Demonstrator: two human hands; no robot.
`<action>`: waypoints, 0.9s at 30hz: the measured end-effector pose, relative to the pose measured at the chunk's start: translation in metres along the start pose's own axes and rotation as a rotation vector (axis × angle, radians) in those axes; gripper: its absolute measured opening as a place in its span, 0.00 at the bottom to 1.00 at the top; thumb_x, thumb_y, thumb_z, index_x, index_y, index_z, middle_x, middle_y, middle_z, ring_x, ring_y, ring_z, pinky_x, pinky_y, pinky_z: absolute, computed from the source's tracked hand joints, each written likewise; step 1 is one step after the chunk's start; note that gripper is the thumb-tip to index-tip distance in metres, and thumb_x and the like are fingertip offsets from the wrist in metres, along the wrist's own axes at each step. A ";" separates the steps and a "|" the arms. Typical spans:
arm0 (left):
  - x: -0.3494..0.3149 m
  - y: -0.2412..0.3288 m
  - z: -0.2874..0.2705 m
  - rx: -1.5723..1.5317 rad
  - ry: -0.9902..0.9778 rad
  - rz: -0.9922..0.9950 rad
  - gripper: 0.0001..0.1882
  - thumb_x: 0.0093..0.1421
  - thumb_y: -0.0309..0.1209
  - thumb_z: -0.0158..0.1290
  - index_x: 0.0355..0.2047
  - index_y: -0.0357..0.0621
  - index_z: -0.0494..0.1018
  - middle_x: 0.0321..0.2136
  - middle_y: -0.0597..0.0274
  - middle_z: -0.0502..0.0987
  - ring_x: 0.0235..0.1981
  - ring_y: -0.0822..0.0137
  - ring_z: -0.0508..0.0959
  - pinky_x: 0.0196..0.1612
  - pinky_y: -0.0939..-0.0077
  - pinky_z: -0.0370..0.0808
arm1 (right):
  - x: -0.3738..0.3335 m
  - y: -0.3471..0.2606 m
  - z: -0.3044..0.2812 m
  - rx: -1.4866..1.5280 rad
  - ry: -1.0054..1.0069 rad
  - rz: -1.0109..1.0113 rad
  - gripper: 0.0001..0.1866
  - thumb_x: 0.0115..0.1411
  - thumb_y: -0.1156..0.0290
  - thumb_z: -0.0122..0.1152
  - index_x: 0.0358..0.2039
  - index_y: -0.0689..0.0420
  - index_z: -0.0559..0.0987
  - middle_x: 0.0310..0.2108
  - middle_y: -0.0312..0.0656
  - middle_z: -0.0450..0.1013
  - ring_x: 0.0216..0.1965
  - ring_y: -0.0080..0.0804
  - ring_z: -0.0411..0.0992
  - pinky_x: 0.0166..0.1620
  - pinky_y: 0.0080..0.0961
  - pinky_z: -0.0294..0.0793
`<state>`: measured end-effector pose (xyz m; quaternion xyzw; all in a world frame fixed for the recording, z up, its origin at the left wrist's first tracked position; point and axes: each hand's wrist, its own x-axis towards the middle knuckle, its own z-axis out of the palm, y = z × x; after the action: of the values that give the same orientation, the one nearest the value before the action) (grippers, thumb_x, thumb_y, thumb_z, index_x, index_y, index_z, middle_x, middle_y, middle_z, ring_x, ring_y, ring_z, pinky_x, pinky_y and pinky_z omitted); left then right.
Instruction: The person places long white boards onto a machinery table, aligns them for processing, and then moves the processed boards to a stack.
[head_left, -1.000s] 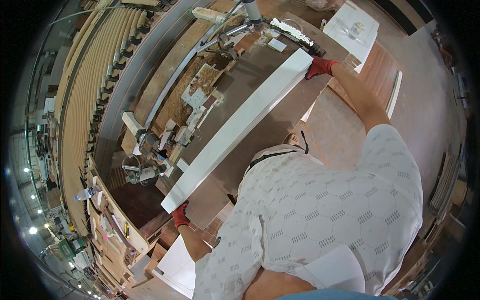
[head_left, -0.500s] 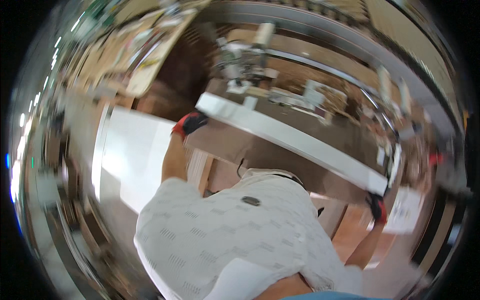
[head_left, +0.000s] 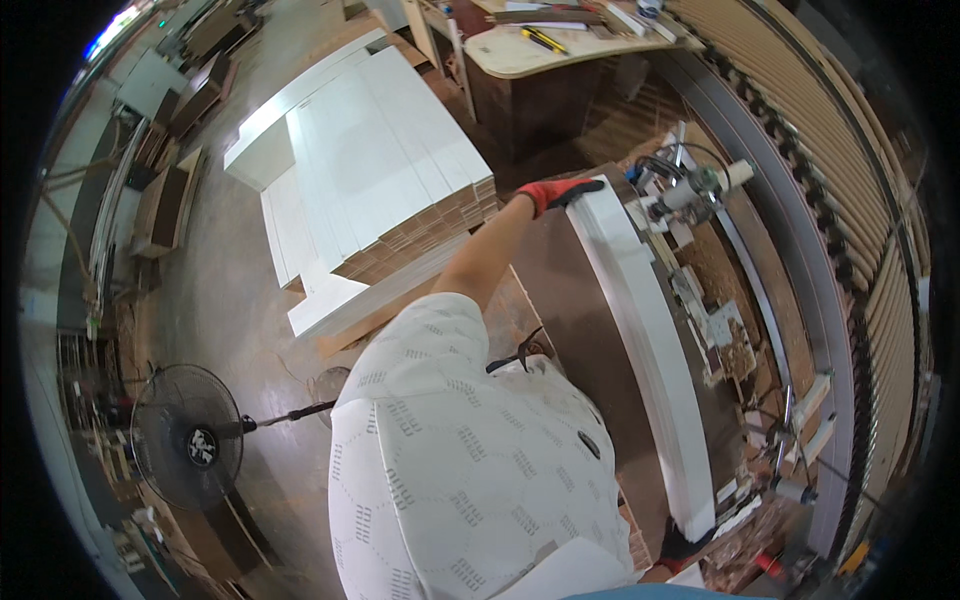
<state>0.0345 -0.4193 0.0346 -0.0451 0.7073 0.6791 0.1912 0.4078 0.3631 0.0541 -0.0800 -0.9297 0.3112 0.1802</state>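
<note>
A long white board [head_left: 645, 345], which looks like a few thin boards laid together, rests over the brown workbench [head_left: 575, 290]. Its far end is gripped by my left hand [head_left: 562, 193], in a red and black glove, with the fingers curled over the end. At the near end, my right hand [head_left: 684, 545], in a dark glove, holds the other end from below and the side; some of its fingers are hidden. Just right of the board's far end stands a metal machine unit [head_left: 690, 190] with a cylindrical motor.
A big stack of white boards [head_left: 375, 150] stands on the left. Behind it is a table [head_left: 520, 55] bearing a yellow knife [head_left: 545, 40]. A standing fan [head_left: 187, 437] is at lower left. Wood shavings [head_left: 735, 340] and a metal rail [head_left: 755, 270] lie beyond the bench.
My view has swung left, bringing the board stack and fan into sight. The board now runs more lengthwise in view, with both hands still at its ends.
</note>
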 end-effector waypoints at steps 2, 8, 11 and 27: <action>0.015 0.004 0.002 -0.024 0.004 -0.091 0.28 0.67 0.48 0.48 0.66 0.61 0.63 0.54 0.73 0.70 0.47 0.72 0.68 0.47 0.76 0.68 | -0.005 -0.058 0.031 0.021 -0.014 0.049 0.51 0.39 0.69 0.80 0.64 0.54 0.61 0.58 0.47 0.66 0.60 0.45 0.63 0.62 0.44 0.64; 0.010 -0.033 -0.058 0.096 -0.023 -0.118 0.26 0.69 0.43 0.44 0.67 0.65 0.60 0.41 0.73 0.67 0.37 0.74 0.66 0.37 0.78 0.69 | 0.004 -0.169 0.159 0.115 -0.234 0.016 0.50 0.40 0.68 0.80 0.63 0.54 0.62 0.57 0.47 0.67 0.59 0.44 0.64 0.62 0.44 0.65; -0.003 -0.014 -0.055 0.071 -0.051 -0.124 0.22 0.68 0.53 0.43 0.60 0.69 0.70 0.23 0.79 0.60 0.23 0.79 0.57 0.26 0.84 0.59 | 0.000 -0.207 0.212 0.131 -0.274 0.035 0.49 0.40 0.68 0.80 0.62 0.54 0.63 0.57 0.47 0.67 0.59 0.44 0.64 0.61 0.44 0.65; -0.077 -0.031 0.140 -0.612 0.443 -0.137 0.67 0.44 0.65 0.65 0.70 0.47 0.35 0.64 0.52 0.58 0.64 0.60 0.59 0.63 0.60 0.61 | -0.003 -0.229 0.271 0.172 -0.339 0.071 0.45 0.42 0.66 0.79 0.60 0.54 0.65 0.54 0.46 0.69 0.57 0.44 0.65 0.60 0.43 0.66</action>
<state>0.1451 -0.3002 0.0302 -0.2929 0.4913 0.8183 0.0564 0.2974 0.0312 -0.0086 -0.0436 -0.9132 0.4049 0.0162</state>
